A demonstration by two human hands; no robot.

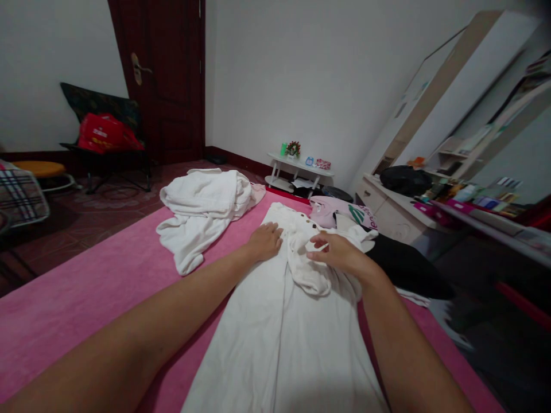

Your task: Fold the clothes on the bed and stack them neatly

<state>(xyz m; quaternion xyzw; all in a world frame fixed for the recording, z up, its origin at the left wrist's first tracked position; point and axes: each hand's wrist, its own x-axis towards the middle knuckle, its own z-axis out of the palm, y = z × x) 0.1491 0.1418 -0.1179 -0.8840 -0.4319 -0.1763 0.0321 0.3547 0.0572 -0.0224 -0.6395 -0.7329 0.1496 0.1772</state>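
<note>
the white garment [253, 344] lay lengthwise on the pink surface [99, 275], closer to the right edge than to the left one, with its buttoned end toward the far edge. the step in hand seemed to be the arranging of its upper part, where a sleeve [312, 281] lay bunched across the front. in my judgement, the next move called for pulling this sleeve straight and pressing it flat, while the other side was kept in place.

the left hand [266, 241] rested palm down on the left border of the garment, its fingers stretched and only slightly spread, pinching nothing. the right hand [333, 250] was at the sleeve, with bent fingers and a gap visible between them; whether the fingertips touched the cloth, i cannot tell. near the far left corner of the surface lay a white heap of cloth [206, 198], well apart from both hands.
</note>
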